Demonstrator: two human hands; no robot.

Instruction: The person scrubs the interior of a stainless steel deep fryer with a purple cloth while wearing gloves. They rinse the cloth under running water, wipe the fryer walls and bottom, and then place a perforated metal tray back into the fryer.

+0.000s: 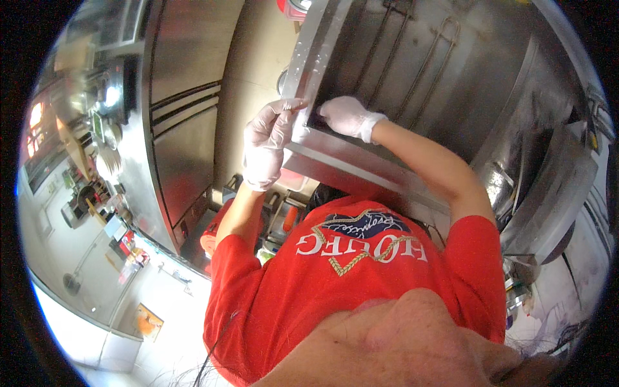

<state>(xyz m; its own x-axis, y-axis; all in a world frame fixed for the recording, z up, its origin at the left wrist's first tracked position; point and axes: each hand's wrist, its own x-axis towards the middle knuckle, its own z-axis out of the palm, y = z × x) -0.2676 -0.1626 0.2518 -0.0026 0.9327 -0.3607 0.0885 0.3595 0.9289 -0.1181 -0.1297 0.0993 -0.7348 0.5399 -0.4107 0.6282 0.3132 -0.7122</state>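
Observation:
Both hands wear thin whitish gloves. My left hand (pixel 267 142) is raised just outside the near left corner of a stainless-steel basin (pixel 382 157). Its thumb and forefinger are pinched together, with a small brownish patch at their tips; I cannot tell whether that is a held object. My right hand (pixel 347 117) reaches over the basin's near rim, inside the same corner. Its fingers are curled down, and what lies under them is hidden. Long bent metal tubes (pixel 425 72) run along the basin beyond the right hand.
On the left stands a steel cabinet (pixel 186 116) topped by a counter with a stack of pale bowls (pixel 109 162). Red equipment (pixel 227 222) sits low beside my left forearm. Curved metal sheets or pans (pixel 546 193) stand at the right. A red-rimmed container (pixel 292 8) is beyond the basin.

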